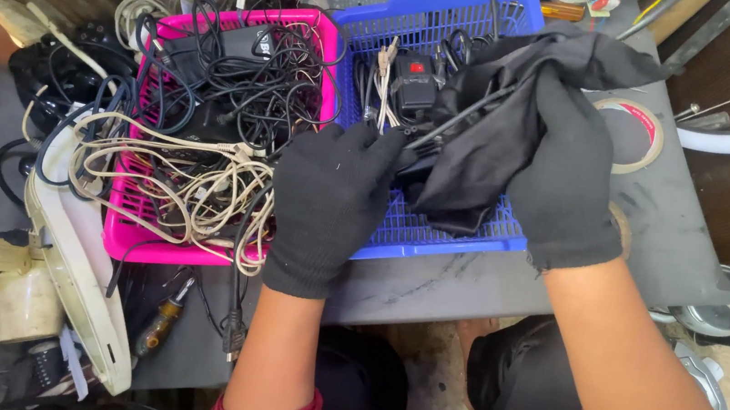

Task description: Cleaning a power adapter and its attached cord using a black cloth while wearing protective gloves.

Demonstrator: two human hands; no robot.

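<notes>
Both my hands wear black knit gloves. My right hand (565, 177) is closed on a black cloth (493, 128) bunched over the blue plastic basket (435, 236). My left hand (334, 197) rests at the basket's left front edge, its fingers pinching a thin dark rod or cable end (457, 119) that runs under the cloth. Inside the basket lie a black adapter with a red switch (416, 83) and pale cables (385, 84).
A pink basket (128, 238) full of tangled black and cream cables sits to the left. A tape roll (634, 135) lies on the grey table at right, a metal bowl (724, 310) beyond its edge. A screwdriver (161, 319) lies near the front left.
</notes>
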